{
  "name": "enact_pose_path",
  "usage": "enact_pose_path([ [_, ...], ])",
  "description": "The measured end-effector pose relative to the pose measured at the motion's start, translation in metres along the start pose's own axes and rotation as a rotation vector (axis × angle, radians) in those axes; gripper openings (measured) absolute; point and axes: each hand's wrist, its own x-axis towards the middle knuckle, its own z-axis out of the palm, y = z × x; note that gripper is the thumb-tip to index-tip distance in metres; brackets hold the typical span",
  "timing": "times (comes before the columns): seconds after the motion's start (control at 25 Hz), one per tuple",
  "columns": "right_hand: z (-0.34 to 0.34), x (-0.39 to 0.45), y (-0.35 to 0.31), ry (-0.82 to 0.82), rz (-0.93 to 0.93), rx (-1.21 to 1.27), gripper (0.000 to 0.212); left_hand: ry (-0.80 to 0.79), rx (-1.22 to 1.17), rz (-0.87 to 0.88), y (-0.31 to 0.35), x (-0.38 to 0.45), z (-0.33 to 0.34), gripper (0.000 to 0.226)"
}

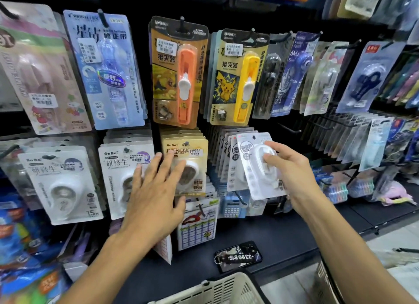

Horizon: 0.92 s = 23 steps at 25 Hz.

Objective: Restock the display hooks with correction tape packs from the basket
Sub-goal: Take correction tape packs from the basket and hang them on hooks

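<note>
Gripping a white correction tape pack (260, 167), the right hand (288, 167) may miss the hook hole while the left hand (154, 190) hovers open.

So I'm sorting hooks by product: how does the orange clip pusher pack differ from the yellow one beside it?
The orange pack has an orange-brown card and an orange tool; the yellow pack has a yellow card and a yellow tool. The yellow pack shows a yellow cartoon character; the artwork on the orange one is darker, hard to make out. Both hang upright on neighbouring hooks, with white price stickers.
</note>
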Motion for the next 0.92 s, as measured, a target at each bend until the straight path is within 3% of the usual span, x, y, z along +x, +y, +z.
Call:
enact_pose_path([
  [0.28,-0.003,0.0,0.012,-0.162,-0.057,-0.139,0.032,-0.029,-0.015,0.019,-0.003,-0.004,0.002,0.085],
  [0.4,0.008,0.004,0.02,-0.079,-0.16,-0.267,0.034,-0.036,0.003,0.026,-0.003,-0.006,0.004,0.085],
  [0.52,0.028,0.005,0.031,0.08,-0.314,-0.618,0.04,-0.033,0.018,0.035,-0.001,-0.008,0.008,0.084],
  [0.6,0.033,-0.002,0.036,0.224,-0.526,-0.884,0.038,-0.023,0.028,0.045,-0.003,-0.008,0.01,0.084],
  [0.64,0.033,-0.005,0.04,0.215,-0.663,-0.984,0.035,-0.019,0.028,0.048,-0.005,-0.008,0.011,0.084],
  [0.72,0.026,-0.007,0.05,0.048,-0.819,-1.141,0.037,-0.014,0.043,0.05,-0.006,-0.007,0.013,0.083],
  [0.84,0.022,0.005,0.056,-0.207,-0.715,-1.228,0.059,0.013,0.049,0.061,-0.002,-0.003,0.017,0.083],
  [0.92,0.026,0.016,0.058,-0.271,-0.699,-1.179,0.066,0.031,0.037,0.064,0.002,0.0,0.021,0.084],
])
